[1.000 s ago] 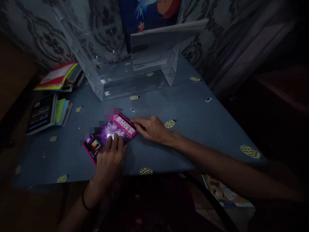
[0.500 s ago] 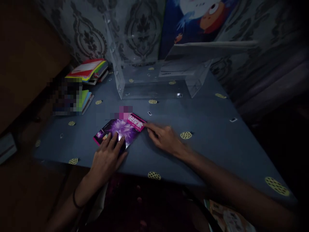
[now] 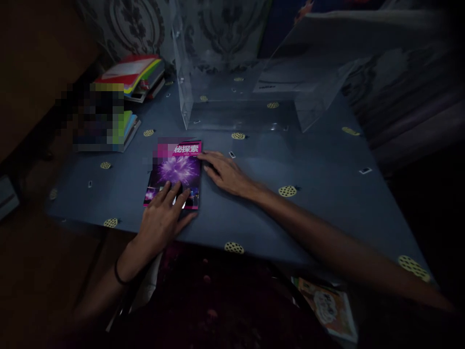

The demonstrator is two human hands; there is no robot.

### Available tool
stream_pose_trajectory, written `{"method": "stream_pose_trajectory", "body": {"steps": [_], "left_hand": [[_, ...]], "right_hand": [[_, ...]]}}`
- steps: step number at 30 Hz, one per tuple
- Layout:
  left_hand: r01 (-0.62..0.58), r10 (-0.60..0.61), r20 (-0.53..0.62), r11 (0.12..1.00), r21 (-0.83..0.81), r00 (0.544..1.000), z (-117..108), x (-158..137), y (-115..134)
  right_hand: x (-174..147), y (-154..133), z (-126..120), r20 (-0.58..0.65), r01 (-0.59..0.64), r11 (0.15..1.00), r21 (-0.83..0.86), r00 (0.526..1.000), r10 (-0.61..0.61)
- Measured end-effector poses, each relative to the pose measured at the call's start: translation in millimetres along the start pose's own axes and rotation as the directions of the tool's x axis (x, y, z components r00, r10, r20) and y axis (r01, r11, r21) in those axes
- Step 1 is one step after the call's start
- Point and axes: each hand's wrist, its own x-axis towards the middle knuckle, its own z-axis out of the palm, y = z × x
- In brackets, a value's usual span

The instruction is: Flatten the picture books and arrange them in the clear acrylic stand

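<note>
A purple and pink book (image 3: 178, 169) with a burst of light on its cover lies nearly upright to my view on the blue patterned tablecloth (image 3: 254, 218). My left hand (image 3: 163, 213) rests on the lower part of the cover, fingers spread and lying flat. The fingers of my right hand (image 3: 225, 172) are stretched out, their tips touching the book's upper right edge. Part of the cover's top left is blurred by a mosaic, and the left fingers hide some of its bottom.
A clear acrylic stand (image 3: 232, 116) is at the back, with a pale flat sheet or board on its right. Stacked books (image 3: 131, 72) lie at the back left, with a smaller pile (image 3: 127, 131) before them. Below the table's front edge is a printed packet or book (image 3: 329, 308).
The book has turned from a slant to nearly straight. Both hands stay at it, the right one having moved left with its corner. The view has tilted downward.
</note>
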Motion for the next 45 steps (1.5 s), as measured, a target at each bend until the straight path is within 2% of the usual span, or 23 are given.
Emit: {"method": "stream_pose_trajectory", "body": {"steps": [4,8,12,16,18,20,25,30,34,37,40,42,45], "left_hand": [[-0.031,0.031,-0.03,0.999,0.023,0.999,2,6,1],[-0.03,0.03,-0.007,1.0,-0.003,1.0,0,10,-3],[-0.007,-0.002,-0.05,0.982,-0.188,0.999,-10,14,-7],[0.046,-0.073,-0.042,0.892,-0.45,0.996,-12,14,-5],[0.089,-0.125,-0.041,0.866,-0.491,0.991,-9,13,-2],[0.101,-0.147,-0.057,0.869,-0.485,0.988,-7,12,1],[0.054,-0.103,-0.096,0.907,-0.418,0.99,-7,12,5],[-0.063,0.01,-0.169,0.947,-0.314,0.986,-1,6,4],[-0.144,0.071,-0.269,0.955,-0.261,0.96,6,0,4],[-0.166,0.082,-0.306,0.951,-0.262,0.949,7,-1,7],[-0.158,0.067,-0.286,0.937,-0.31,0.956,7,0,4],[-0.111,0.017,-0.268,0.933,-0.343,0.963,9,1,-6],[0.099,-0.168,-0.237,0.956,-0.277,0.957,16,3,-33]], "right_hand": [[-7,-10,-7,0.019,0.009,0.999,0.046,1.0,-0.01],[-6,-16,-11,0.073,0.062,0.993,0.1,0.995,-0.069],[-7,-17,-10,0.097,0.108,0.986,0.124,0.988,-0.12],[-10,-18,-7,0.095,0.133,0.98,0.145,0.984,-0.148],[-12,-19,-5,0.092,0.154,0.974,0.165,0.981,-0.171],[-13,-20,-4,0.086,0.167,0.97,0.179,0.979,-0.185],[-13,-25,-4,0.09,0.131,0.974,0.185,0.985,-0.149],[-20,-38,-1,0.096,0.107,0.968,0.226,0.987,-0.131],[-35,-48,4,0.056,0.193,0.961,0.199,0.977,-0.208],[-45,-55,6,0.079,0.289,0.956,0.048,0.953,-0.292],[-47,-60,6,0.131,0.312,0.945,-0.095,0.945,-0.299],[-46,-61,6,0.123,0.299,0.946,-0.127,0.951,-0.284],[-45,-61,6,0.096,0.292,0.951,-0.101,0.954,-0.283]]}}
